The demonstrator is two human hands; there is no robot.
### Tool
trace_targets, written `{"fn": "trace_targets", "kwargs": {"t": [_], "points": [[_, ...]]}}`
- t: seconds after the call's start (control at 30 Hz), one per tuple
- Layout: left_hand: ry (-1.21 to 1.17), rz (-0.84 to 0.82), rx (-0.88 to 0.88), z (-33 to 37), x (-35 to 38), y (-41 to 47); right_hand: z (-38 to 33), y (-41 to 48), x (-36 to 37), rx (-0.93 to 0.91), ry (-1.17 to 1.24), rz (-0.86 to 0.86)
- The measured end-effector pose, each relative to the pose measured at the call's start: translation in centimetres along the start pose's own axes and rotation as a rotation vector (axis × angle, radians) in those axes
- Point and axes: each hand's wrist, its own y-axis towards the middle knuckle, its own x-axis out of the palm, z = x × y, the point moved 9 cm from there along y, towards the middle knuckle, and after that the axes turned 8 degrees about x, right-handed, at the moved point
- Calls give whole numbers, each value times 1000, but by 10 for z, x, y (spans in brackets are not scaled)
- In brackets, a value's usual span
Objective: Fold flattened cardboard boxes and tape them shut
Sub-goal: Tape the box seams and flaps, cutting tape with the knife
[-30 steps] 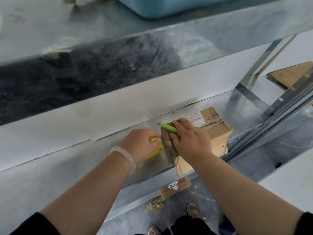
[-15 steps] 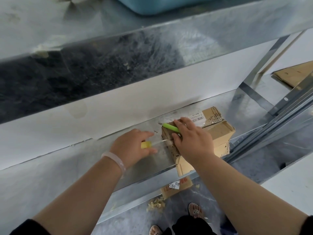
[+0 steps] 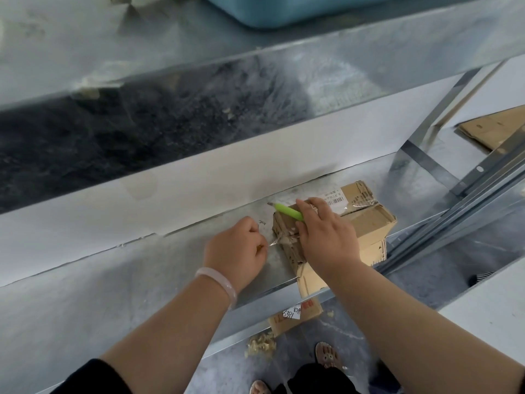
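A small brown cardboard box (image 3: 369,223) with a barcode label lies on the metal shelf (image 3: 170,268), its torn left end facing my left hand. My right hand (image 3: 326,237) presses down on the box's left top and holds a green cutter (image 3: 287,211) whose tip points left past the box edge. My left hand (image 3: 238,251), fingers curled, sits on the shelf just left of the box and pinches a strand of clear tape (image 3: 275,242) stretched from the box end. Whatever else that hand holds is hidden.
A metal upper shelf (image 3: 255,66) carrying a blue bin (image 3: 284,9) hangs overhead. Flattened cardboard (image 3: 494,129) lies on a shelf at far right behind slanted metal rails (image 3: 468,200). On the floor below are a labelled cardboard scrap (image 3: 295,315), shavings (image 3: 260,344) and my feet.
My left hand has drawn leftward away from the box end, stretching the clear tape. The yellow roll seen in it earlier is hidden now. My right hand stays on the box.
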Motion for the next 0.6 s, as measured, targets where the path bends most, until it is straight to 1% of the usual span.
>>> {"fn": "trace_targets", "kwargs": {"t": [0.13,0.17,0.2,0.3,0.4,0.47,0.6], "points": [[-13,5,-29,-3,-2,1,-9,-16,-28,-74,248,137],[-13,-6,-31,-4,-1,2,-10,-23,-32,-73,315,119],[-11,-14,-26,-4,-1,2,-10,-31,-32,-47,385,56],[-20,7,-18,-4,-3,1,-9,-63,-14,68,578,-224],[-27,27,-27,-4,-4,1,-10,-89,3,133,526,-354],[-33,25,-33,-5,-3,0,-15,-97,12,130,459,-405],[-31,22,-21,-2,-4,-1,-28,-97,15,95,328,-409]]}}
